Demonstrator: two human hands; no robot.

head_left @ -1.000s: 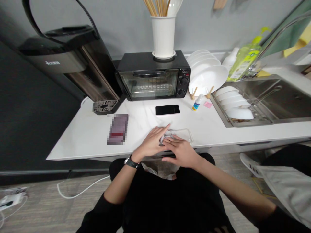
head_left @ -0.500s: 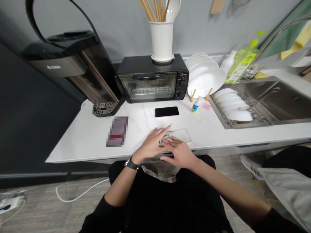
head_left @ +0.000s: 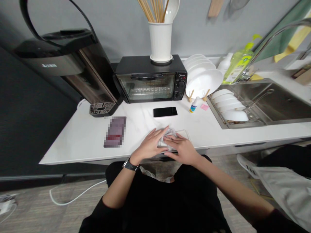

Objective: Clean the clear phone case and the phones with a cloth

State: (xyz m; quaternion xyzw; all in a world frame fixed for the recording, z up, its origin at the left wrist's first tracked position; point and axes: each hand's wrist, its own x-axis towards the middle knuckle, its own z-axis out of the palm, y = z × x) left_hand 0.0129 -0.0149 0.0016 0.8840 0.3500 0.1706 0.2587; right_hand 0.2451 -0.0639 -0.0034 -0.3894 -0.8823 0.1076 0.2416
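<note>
A clear phone case (head_left: 187, 135) lies flat near the front edge of the counter. Spread around its left end, my left hand (head_left: 148, 146) has the thumb on the near side and the fingers on the far side, bracing it. Under the fingers of my right hand (head_left: 185, 150) is a crumpled whitish wipe (head_left: 171, 131), pressed onto the case; those fingers are stretched out and partly hide both things. Beyond the hands lies a black-screened phone (head_left: 165, 112). A small spray bottle (head_left: 193, 105) stands to its right, beside a pink square packet (head_left: 204, 107).
A blurred-out purplish phone-shaped item (head_left: 115, 132) lies left on the counter. Behind stand a water dispenser (head_left: 97, 84), a toaster oven (head_left: 148, 85) and plates (head_left: 206, 82) in a rack. At right is a sink (head_left: 289, 103) with bowls (head_left: 234, 115). Another person's shoe (head_left: 246, 165) shows below right.
My right hand has slid a little rightward over the case, and more of the wipe shows between the hands. My left hand stays at the left end. The view has shifted slightly.
</note>
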